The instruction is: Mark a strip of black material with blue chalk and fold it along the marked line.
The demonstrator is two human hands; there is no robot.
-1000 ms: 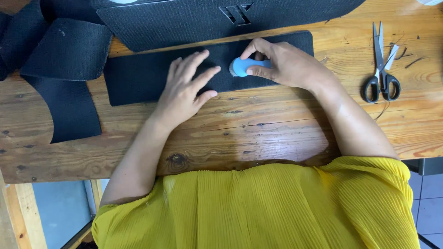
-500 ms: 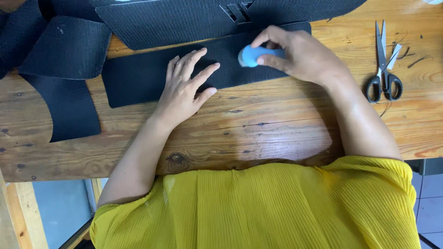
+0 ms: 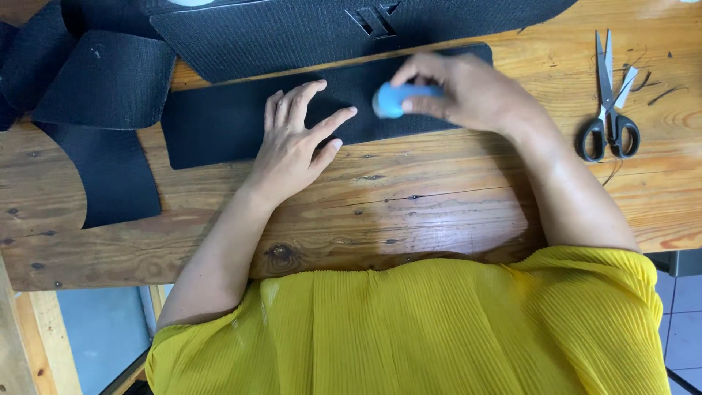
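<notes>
A knotty wooden surface (image 3: 409, 212) carries a long black strip (image 3: 219, 128), with larger black pieces (image 3: 102, 88) behind it and scissors (image 3: 608, 110) lying well apart to the right. The left hand (image 3: 296, 143) lies open and flat on the strip; the right hand (image 3: 468, 91) grips a small blue tool (image 3: 391, 99) against it. Firm, even pressure from the flat hand should keep the strip from creeping. Blue floor shows below the surface.

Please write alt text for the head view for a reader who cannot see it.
A person's left hand presses flat on a black strip on a wooden table, while the right hand holds a small blue object against the strip. Scissors lie to the right; other black pieces lie to the left.
</notes>
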